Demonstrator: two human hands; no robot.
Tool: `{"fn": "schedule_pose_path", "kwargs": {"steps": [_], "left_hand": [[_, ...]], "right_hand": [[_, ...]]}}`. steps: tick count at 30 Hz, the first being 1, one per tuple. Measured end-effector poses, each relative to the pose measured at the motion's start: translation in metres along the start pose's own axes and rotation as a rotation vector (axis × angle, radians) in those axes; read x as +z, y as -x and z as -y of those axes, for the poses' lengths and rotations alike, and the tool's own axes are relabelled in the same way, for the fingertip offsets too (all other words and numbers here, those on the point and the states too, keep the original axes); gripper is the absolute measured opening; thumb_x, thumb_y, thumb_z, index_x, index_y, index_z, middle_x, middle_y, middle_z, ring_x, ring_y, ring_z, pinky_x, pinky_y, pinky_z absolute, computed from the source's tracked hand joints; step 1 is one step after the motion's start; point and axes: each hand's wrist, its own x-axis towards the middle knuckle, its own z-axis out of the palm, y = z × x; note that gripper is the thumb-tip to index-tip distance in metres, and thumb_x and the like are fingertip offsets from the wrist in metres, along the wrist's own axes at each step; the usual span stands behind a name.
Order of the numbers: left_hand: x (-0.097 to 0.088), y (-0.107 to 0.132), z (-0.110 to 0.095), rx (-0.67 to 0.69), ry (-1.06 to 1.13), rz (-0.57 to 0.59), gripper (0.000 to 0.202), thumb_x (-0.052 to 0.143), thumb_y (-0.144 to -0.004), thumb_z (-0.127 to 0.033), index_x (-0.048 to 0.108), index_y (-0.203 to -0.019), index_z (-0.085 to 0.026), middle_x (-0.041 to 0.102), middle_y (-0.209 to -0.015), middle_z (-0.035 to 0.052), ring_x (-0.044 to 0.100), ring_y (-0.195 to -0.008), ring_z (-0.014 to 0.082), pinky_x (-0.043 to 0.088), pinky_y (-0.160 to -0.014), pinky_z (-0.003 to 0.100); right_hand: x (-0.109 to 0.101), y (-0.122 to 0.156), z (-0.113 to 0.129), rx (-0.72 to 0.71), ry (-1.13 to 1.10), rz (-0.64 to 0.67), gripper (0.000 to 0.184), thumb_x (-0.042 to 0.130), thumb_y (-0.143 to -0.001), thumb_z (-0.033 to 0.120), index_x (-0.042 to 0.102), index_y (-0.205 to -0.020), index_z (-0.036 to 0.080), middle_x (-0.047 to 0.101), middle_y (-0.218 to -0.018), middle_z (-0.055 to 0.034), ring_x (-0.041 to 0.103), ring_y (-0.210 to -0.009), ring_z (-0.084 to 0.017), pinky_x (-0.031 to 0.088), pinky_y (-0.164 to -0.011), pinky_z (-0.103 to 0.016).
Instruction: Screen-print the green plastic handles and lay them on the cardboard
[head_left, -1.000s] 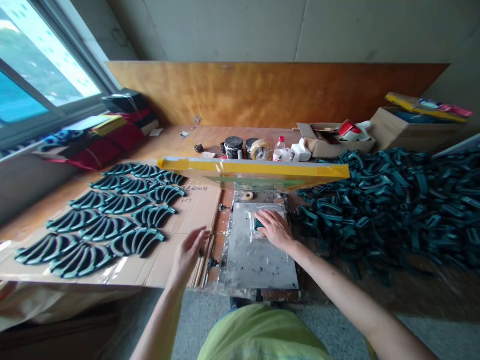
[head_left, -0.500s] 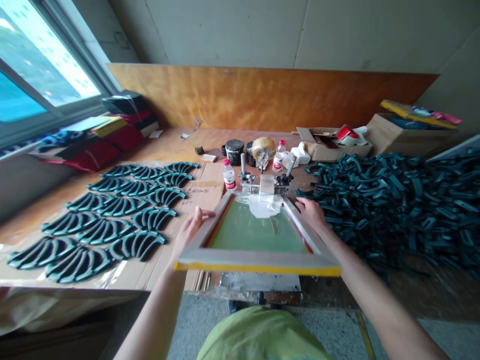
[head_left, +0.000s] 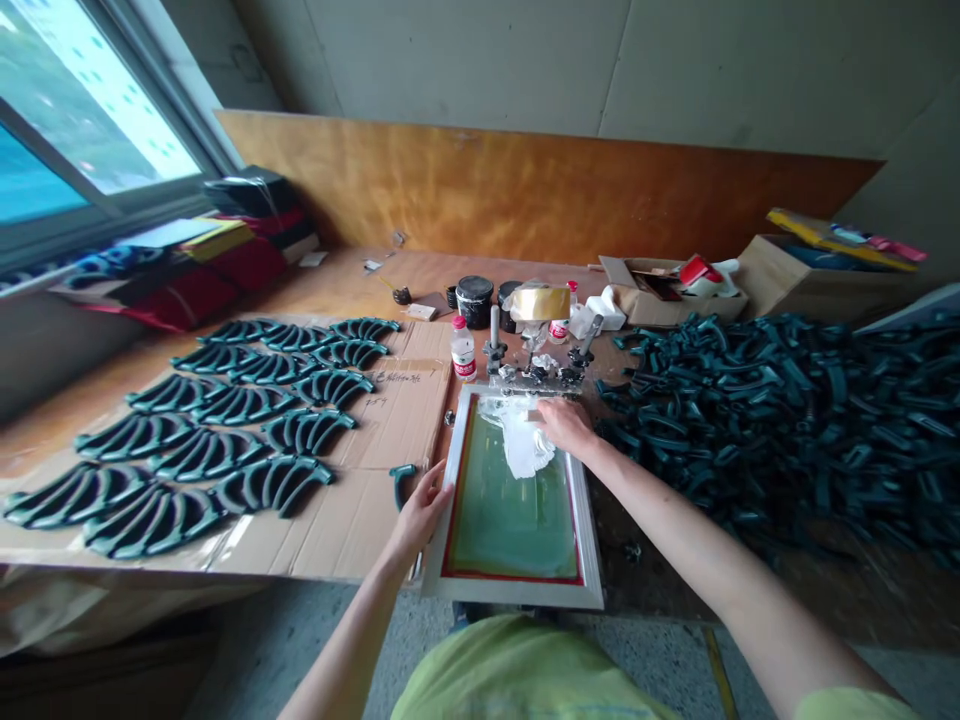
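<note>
Across the far side of the wooden worktop (head_left: 337,275) stands a plywood board (head_left: 525,180), and to my right lies a heap of dark teal curved plastic pieces (head_left: 780,420), ridged and matte. To my left, a flattened cardboard sheet (head_left: 390,520) carries more of those pieces in neat rows, laid out in fanned groups. Along the far edge, a cardboard box (head_left: 814,285) and a shallower cardboard box (head_left: 660,310) hold loose odds and ends, the shallower one with red and white items inside. Nearer the middle are two black-lidded ink tins (head_left: 474,300) and a clear plastic bottle (head_left: 463,350) with a red label, partly filled with clear liquid. In front of me, a silver-railed screen-printing frame (head_left: 514,500) lies flat, held at its far end by metal hinge clamps (head_left: 536,370), its green mesh bordered in red. A crumpled white rag (head_left: 517,440) lies on the far part of the mesh. My right grip (head_left: 566,425) is curled and bearing down at the rag's right side, though I can't tell whether it is closed on the cloth. My left grip (head_left: 420,510) is open, fingers spread, just beside the frame's left rail, near a single teal piece (head_left: 403,480) on the cardboard.
</note>
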Motion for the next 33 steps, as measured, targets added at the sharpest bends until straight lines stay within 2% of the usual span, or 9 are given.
{"fn": "schedule_pose_path", "kwargs": {"steps": [7,10,14,19,21,25,27,30,33], "left_hand": [[0.001,-0.001,0.005,-0.017,-0.008,-0.039,0.082,0.071,-0.071,-0.058,0.049,-0.139,-0.018,0.068,-0.077,0.0017,0.063,-0.063,0.0162,0.048,-0.054,0.023],[0.003,0.002,0.002,-0.007,-0.010,-0.057,0.077,0.071,-0.071,-0.058,0.053,-0.134,-0.017,0.069,-0.078,0.0024,0.064,-0.066,0.0173,0.049,-0.056,0.024],[0.005,0.007,-0.006,0.002,-0.006,-0.058,0.073,0.071,-0.073,-0.056,0.053,-0.133,-0.018,0.069,-0.077,0.0024,0.065,-0.064,0.0172,0.050,-0.056,0.024],[0.009,0.012,-0.016,-0.025,0.042,-0.061,0.074,0.073,-0.071,-0.056,0.053,-0.131,-0.019,0.071,-0.081,0.0035,0.067,-0.067,0.0188,0.052,-0.058,0.026],[0.010,0.016,-0.023,-0.036,0.050,-0.061,0.076,0.075,-0.069,-0.056,0.052,-0.133,-0.019,0.071,-0.081,0.0036,0.067,-0.067,0.0190,0.053,-0.058,0.027],[0.008,0.031,-0.054,-0.040,0.065,-0.017,0.087,0.075,-0.069,-0.056,0.043,-0.142,-0.022,0.071,-0.081,0.0027,0.068,-0.068,0.0201,0.053,-0.060,0.028],[0.005,0.038,-0.079,-0.030,0.027,-0.017,0.077,0.070,-0.072,-0.060,0.050,-0.137,-0.023,0.073,-0.088,0.0036,0.068,-0.071,0.0205,0.052,-0.060,0.028],[0.007,0.040,-0.120,0.071,-0.045,-0.053,0.058,0.060,-0.076,-0.067,0.069,-0.109,-0.020,0.073,-0.099,0.0047,0.068,-0.082,0.0220,0.052,-0.063,0.027],[0.018,0.028,-0.158,0.316,0.097,-0.074,0.054,0.059,-0.075,-0.069,0.069,-0.098,-0.021,0.071,-0.101,0.0048,0.067,-0.089,0.0223,0.054,-0.069,0.029]], "right_hand": [[-0.006,0.049,-0.006,-0.447,-0.046,0.062,0.021,0.055,-0.077,0.002,0.066,-0.086,0.017,0.067,-0.087,-0.0060,0.058,-0.085,-0.019,0.042,-0.075,-0.028],[-0.010,0.043,-0.007,-0.427,-0.095,0.042,0.015,0.057,-0.079,0.007,0.065,-0.080,0.019,0.066,-0.082,-0.0040,0.058,-0.083,-0.019,0.042,-0.075,-0.029],[0.008,0.047,0.005,-0.286,-0.101,-0.154,0.022,0.049,-0.085,0.006,0.067,-0.087,0.018,0.066,-0.090,-0.0090,0.056,-0.094,-0.023,0.044,-0.083,-0.034],[0.012,0.062,0.006,-0.362,-0.176,-0.159,0.022,0.051,-0.089,0.010,0.069,-0.096,0.019,0.067,-0.093,-0.0080,0.057,-0.094,-0.022,0.047,-0.085,-0.034],[0.000,0.046,0.003,-0.304,-0.221,-0.162,0.020,0.060,-0.088,0.017,0.069,-0.105,0.022,0.068,-0.098,-0.0061,0.059,-0.095,-0.021,0.047,-0.085,-0.033],[-0.027,-0.010,-0.003,-0.081,-0.214,-0.157,0.056,0.069,-0.084,0.027,0.053,-0.137,0.031,0.068,-0.108,-0.0042,0.062,-0.096,-0.021,0.048,-0.085,-0.031],[-0.038,-0.029,-0.014,0.017,-0.167,-0.169,0.063,0.069,-0.084,0.030,0.046,-0.143,0.033,0.067,-0.109,-0.0057,0.063,-0.093,-0.023,0.048,-0.081,-0.032],[-0.042,-0.029,-0.048,0.152,-0.172,-0.307,0.054,0.061,-0.089,0.035,0.047,-0.141,0.030,0.066,-0.113,-0.0075,0.063,-0.095,-0.024,0.048,-0.079,-0.033],[-0.024,-0.002,-0.082,0.378,-0.231,-0.391,0.036,0.051,-0.093,0.033,0.058,-0.127,0.022,0.070,-0.101,-0.0080,0.064,-0.089,-0.024,0.048,-0.077,-0.033]]}}
